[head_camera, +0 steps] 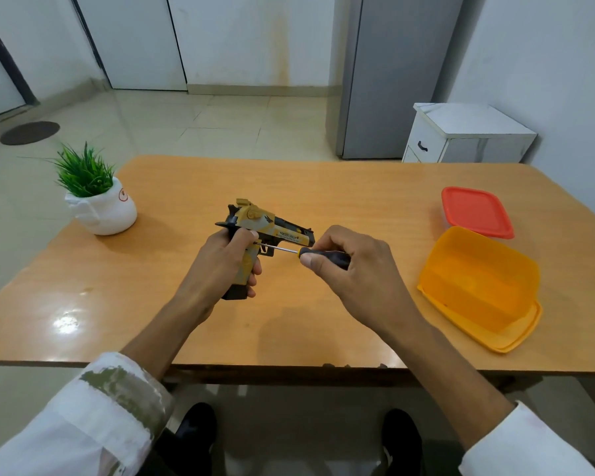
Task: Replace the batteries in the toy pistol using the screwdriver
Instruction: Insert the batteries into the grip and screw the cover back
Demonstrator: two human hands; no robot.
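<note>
Toy pistol [259, 218] is held up over the tabletop [186, 321] — it looks light and hard, like plastic, so the handle is the best place to hold. The left hand [220, 266] has its fingers wrapped round that handle. The right hand [351, 269] pinches the thin screwdriver [303, 252], its tip at the pistol. One pistol, one screwdriver — one orange box [481, 286], one red-lidded box [476, 211].
</note>
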